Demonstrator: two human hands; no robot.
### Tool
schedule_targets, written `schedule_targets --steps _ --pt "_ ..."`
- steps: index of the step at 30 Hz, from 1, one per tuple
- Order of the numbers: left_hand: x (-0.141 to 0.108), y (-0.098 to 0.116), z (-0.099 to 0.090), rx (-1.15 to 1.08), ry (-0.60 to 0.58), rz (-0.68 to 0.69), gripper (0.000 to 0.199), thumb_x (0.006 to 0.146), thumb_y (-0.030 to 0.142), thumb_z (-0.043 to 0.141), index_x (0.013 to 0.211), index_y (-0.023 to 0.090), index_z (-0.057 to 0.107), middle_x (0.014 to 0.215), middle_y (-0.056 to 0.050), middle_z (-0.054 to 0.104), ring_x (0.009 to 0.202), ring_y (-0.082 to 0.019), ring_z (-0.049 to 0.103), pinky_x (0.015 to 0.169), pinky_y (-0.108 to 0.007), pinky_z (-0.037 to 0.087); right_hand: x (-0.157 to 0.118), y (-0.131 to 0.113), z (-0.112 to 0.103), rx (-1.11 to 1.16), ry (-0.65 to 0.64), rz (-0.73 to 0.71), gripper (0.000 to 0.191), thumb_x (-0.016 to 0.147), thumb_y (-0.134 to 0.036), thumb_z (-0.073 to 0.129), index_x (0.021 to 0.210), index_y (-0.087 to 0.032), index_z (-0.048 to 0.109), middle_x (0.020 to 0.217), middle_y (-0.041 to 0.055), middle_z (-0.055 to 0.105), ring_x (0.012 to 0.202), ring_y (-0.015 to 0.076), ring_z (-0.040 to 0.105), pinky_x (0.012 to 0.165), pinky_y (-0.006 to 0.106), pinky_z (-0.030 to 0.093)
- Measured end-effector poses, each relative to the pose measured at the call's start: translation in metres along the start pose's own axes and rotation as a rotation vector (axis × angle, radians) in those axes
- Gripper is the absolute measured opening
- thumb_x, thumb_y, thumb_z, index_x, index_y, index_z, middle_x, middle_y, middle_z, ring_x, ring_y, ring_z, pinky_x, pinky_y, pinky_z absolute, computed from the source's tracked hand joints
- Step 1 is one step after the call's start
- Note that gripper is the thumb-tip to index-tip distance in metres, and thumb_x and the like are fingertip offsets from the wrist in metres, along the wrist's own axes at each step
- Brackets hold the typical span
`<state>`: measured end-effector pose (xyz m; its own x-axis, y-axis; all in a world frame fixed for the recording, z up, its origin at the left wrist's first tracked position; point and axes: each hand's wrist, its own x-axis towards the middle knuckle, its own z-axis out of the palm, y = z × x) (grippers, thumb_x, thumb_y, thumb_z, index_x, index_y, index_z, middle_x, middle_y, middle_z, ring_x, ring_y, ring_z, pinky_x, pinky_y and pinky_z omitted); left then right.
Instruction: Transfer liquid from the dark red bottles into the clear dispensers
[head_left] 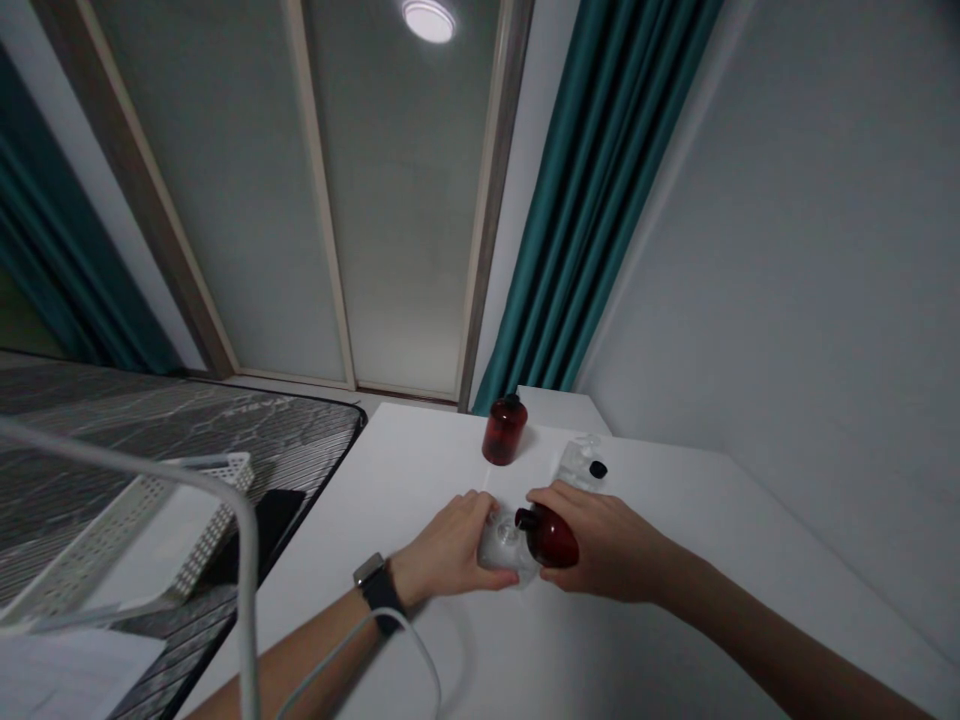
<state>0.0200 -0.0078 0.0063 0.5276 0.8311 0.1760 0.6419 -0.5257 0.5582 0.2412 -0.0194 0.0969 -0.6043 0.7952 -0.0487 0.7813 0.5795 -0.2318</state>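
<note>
My left hand (466, 545), with a dark-banded watch on its wrist, is wrapped round a clear bottle (504, 545) that stands open-necked on the white table (405, 480). In my right hand (596, 545) is a dark red bottle (553, 540), tilted so that its black neck points left over the clear bottle's mouth. Whether any liquid passes between the two cannot be made out. Behind my right hand stands another clear bottle (577, 462), with a small black cap (598, 469) beside or against it. A second red bottle (505, 430) with a black top stands upright farther back.
On the left, a white perforated basket (206, 540) rests on a grey patterned surface (300, 430), near a black flat item (281, 510) and paper (75, 670). A white cable (246, 560) crosses the foreground. A wall (810, 300) borders the right.
</note>
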Motion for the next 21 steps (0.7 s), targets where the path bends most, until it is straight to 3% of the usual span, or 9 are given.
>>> schedule_targets --steps 21 --pt "-0.0024 -0.0004 0.0008 0.035 0.033 0.050 0.062 0.070 0.050 0.080 0.112 0.019 0.047 0.105 -0.009 0.061 0.093 -0.030 0.060 0.081 -0.039 0.045 -0.0009 0.0001 -0.0010 -0.057 -0.041 0.006 0.049 0.069 -0.026 0.074 0.115 -0.022 0.055 0.107 0.0079 0.065 0.094 0.0287 0.066 0.073 0.035 0.043"
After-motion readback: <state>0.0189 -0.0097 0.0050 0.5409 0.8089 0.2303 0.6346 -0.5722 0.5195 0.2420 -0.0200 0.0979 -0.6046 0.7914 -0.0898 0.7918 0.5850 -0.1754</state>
